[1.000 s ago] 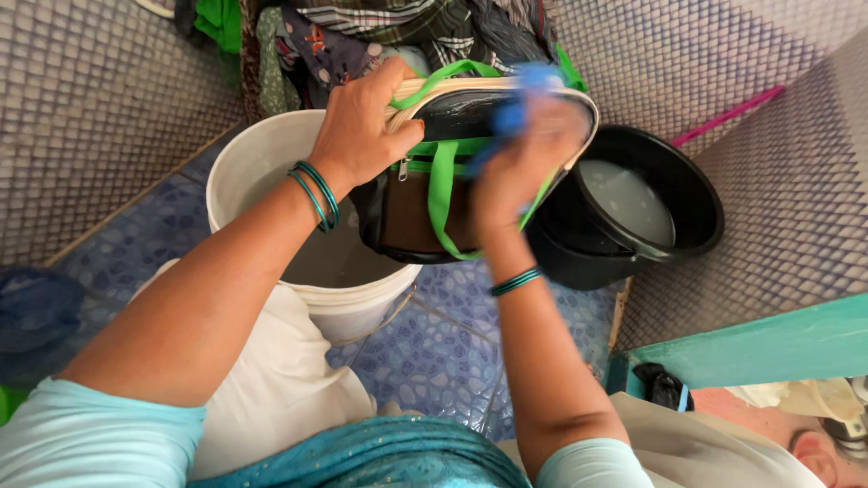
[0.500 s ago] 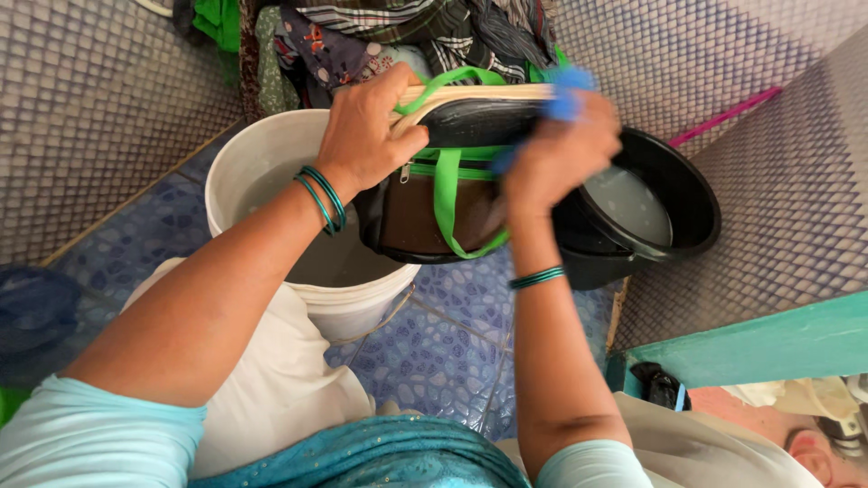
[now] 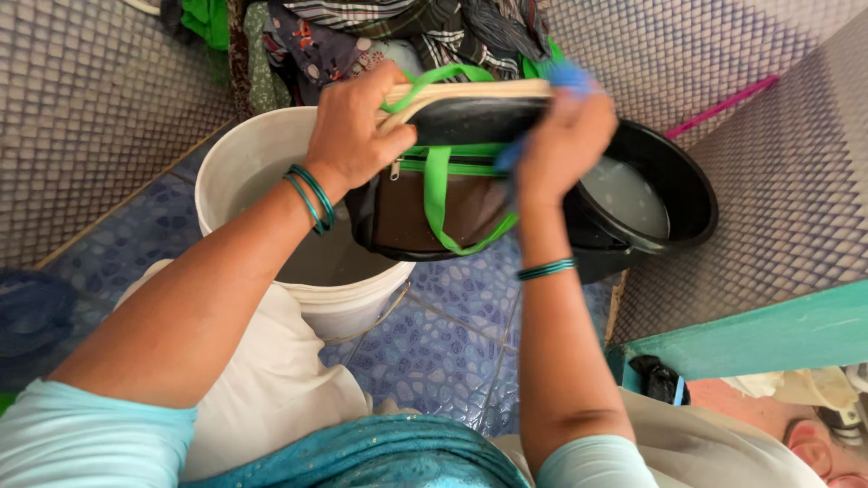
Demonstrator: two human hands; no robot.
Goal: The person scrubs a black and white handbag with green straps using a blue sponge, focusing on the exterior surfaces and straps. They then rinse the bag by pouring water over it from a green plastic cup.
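The left hand has a tight grip on one end of a black and brown bag with bright green straps and a tan edge. The fingers are curled closed around the bag's top edge. The bag is up in the air, above a big white plastic bucket and a round black plastic tub. The right hand is at the other end of the bag. It is closed around a small blue thing, pressed against the bag's top, but the blue thing is too blurry to tell what it is. Both wrists wear thin green bangles. Both the bucket and the tub sit on a blue pebble-pattern tiled floor, with the tub just beside the bucket. A pile of mixed coloured clothes lies behind them
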